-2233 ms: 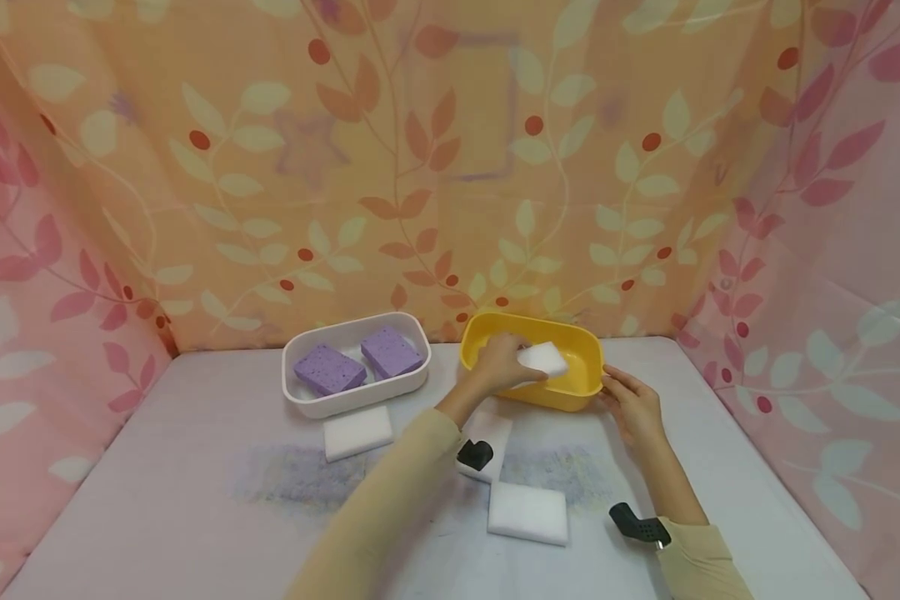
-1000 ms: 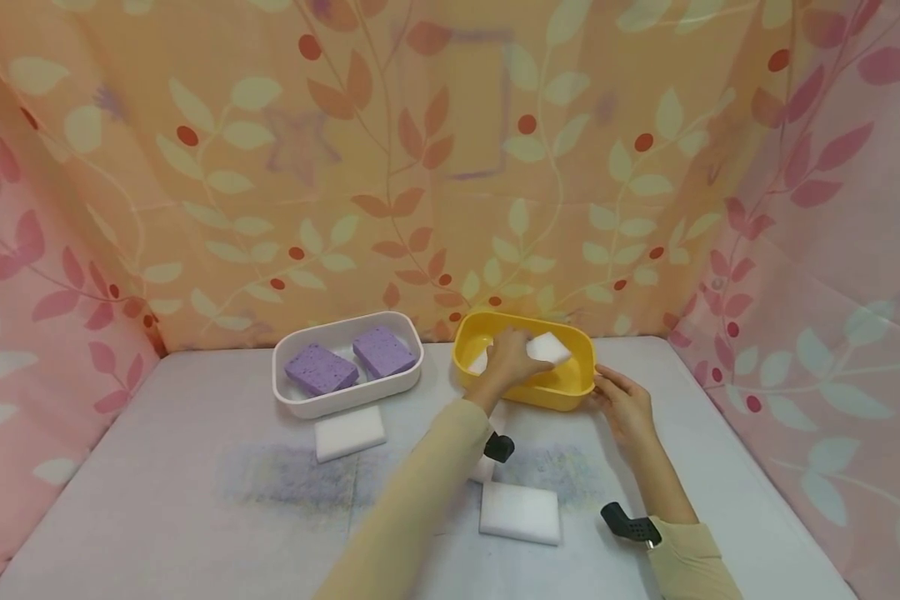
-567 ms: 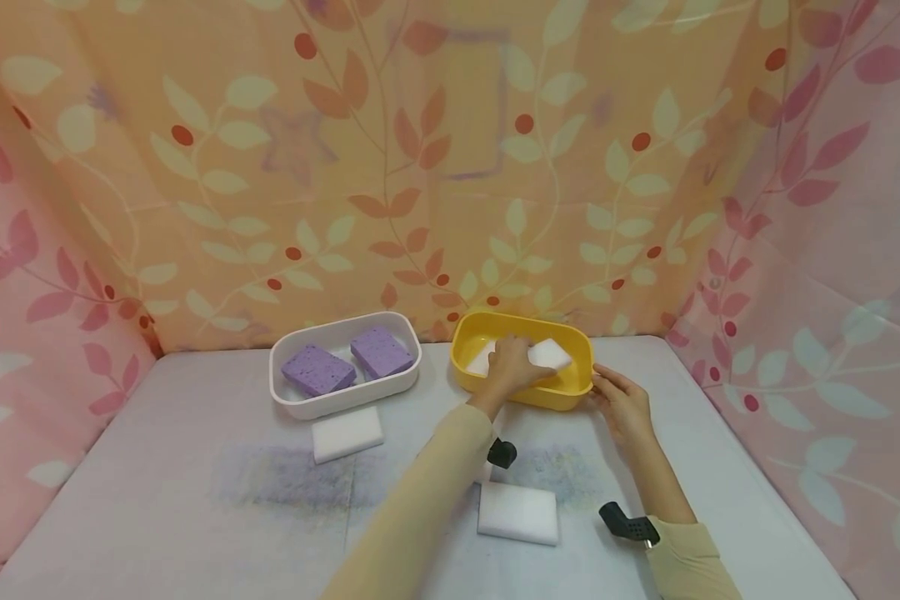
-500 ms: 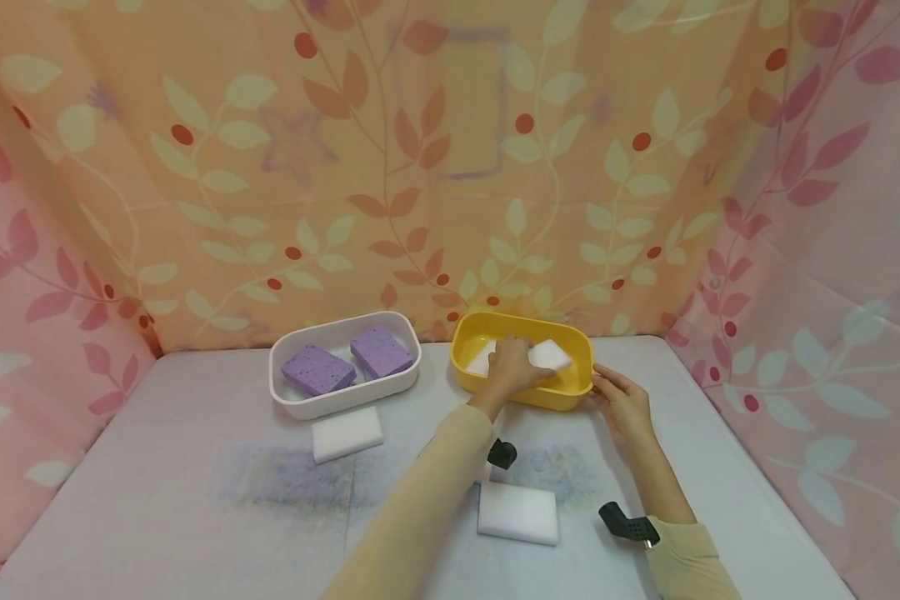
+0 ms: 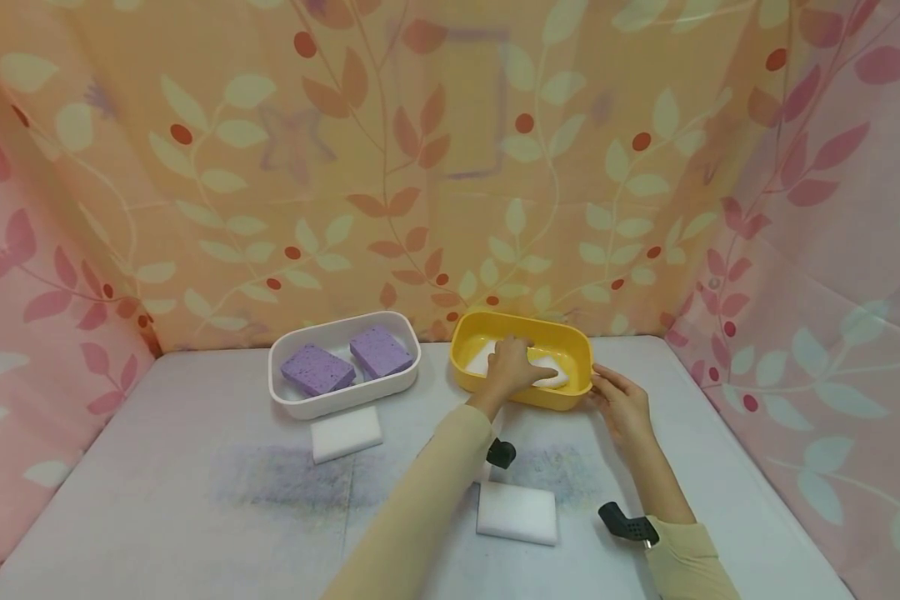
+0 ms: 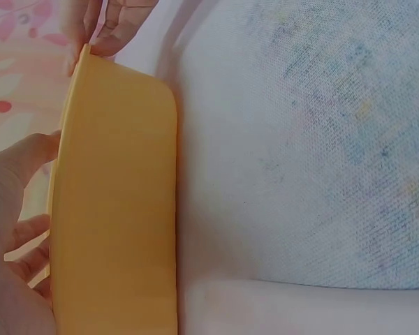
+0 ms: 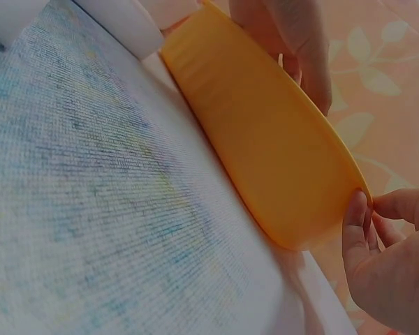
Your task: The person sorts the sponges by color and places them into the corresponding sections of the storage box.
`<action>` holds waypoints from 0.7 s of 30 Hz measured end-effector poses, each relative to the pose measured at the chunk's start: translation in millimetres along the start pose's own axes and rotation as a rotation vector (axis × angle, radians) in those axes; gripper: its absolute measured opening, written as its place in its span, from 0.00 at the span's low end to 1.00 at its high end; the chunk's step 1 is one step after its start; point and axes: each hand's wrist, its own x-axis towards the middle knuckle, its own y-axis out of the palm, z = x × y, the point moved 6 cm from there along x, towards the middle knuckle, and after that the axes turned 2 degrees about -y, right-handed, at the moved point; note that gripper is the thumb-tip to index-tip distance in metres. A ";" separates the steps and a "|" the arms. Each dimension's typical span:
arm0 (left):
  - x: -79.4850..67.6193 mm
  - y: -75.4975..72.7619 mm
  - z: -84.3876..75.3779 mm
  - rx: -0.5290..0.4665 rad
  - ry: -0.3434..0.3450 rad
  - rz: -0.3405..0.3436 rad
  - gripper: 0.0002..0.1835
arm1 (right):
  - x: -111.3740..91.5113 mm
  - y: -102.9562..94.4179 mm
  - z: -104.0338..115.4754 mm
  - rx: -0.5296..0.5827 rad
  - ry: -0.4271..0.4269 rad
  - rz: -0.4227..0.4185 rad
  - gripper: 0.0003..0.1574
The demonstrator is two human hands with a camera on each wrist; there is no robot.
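Head view alone reveals tub's (image 5: pixel 558 402) 2 sponges (image 5: pixel 558 374); left hand (image 5: pixel 512 367) spread, right (image 5: pixel 627 407) pinching rim (image 5: pixel 590 358).

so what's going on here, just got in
A person is working with white blocks and a yellow tray. The right hand pinches the tray's right end, while the left hand reaches inside, fingers spread, by a white block. Another white block lies farther left in it. More white blocks lie on the table, and a white tray holds two purple sponges.
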 end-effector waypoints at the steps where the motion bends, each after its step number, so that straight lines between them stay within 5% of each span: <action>1: 0.1 -0.2 0.5 -0.008 0.002 0.001 0.37 | -0.1 0.3 0.0 0.005 -0.003 0.002 0.24; 21: -12.0 -20.8 9.7 -0.200 0.106 -0.050 0.36 | -0.7 -1.8 2.3 0.018 -0.004 0.004 0.19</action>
